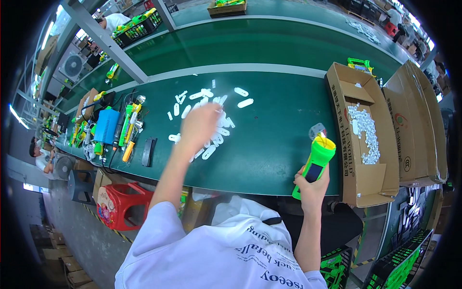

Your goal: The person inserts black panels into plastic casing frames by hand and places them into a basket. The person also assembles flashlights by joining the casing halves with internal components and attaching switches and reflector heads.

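My left hand [199,126] reaches out over a scattered pile of small white plastic parts [217,129] on the green table [269,144]. Its fingers point down into the pile and are blurred, so whether they hold a part is unclear. My right hand [312,185] grips a green and yellow flashlight [318,158] by its handle at the table's near edge. The flashlight's yellow head points away from me, and a small clear piece [317,129] sits just beyond it.
An open cardboard box [337,96] at the right holds more white parts [365,132], with another carton [418,125] beside it. At the left lie a blue box [107,126], screwdrivers [127,147] and cables. A red stool [120,204] stands below, and another person [41,156] sits far left.
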Demonstrator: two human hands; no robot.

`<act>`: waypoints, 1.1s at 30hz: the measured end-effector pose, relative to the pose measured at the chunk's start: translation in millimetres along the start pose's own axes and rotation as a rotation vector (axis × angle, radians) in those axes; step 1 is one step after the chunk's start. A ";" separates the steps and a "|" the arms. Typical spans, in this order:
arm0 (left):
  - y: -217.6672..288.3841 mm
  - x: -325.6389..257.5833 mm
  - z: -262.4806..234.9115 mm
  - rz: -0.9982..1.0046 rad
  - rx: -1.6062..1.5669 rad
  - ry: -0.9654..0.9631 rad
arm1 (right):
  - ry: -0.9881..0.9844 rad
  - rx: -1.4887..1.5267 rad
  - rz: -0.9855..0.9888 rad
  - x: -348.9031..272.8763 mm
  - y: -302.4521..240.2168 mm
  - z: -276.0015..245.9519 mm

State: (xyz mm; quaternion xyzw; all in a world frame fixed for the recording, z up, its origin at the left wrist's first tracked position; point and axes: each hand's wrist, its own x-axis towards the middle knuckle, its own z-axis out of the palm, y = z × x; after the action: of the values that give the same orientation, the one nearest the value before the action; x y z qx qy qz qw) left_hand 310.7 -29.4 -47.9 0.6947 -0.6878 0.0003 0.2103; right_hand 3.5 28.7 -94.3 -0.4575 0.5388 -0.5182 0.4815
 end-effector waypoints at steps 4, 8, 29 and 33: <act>-63.9 17.1 -12.6 -0.059 -0.006 -0.141 | 0.013 0.211 0.098 1.4 0.2 -6.1; -65.1 7.7 -3.5 -0.112 -0.116 -0.256 | 0.020 0.184 0.079 -0.2 -0.8 -5.6; -32.3 -5.0 0.8 -0.092 0.022 -0.296 | -0.047 0.212 0.136 6.4 7.0 -20.5; -35.1 -2.4 1.2 -0.057 0.038 -0.330 | -0.110 0.348 0.202 6.1 5.6 -28.4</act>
State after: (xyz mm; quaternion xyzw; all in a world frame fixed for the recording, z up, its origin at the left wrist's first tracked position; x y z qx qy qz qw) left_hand 343.8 -28.6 -59.9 0.7085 -0.6928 -0.1068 0.0815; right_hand -25.4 26.2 -100.2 -0.3387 0.4571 -0.5269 0.6314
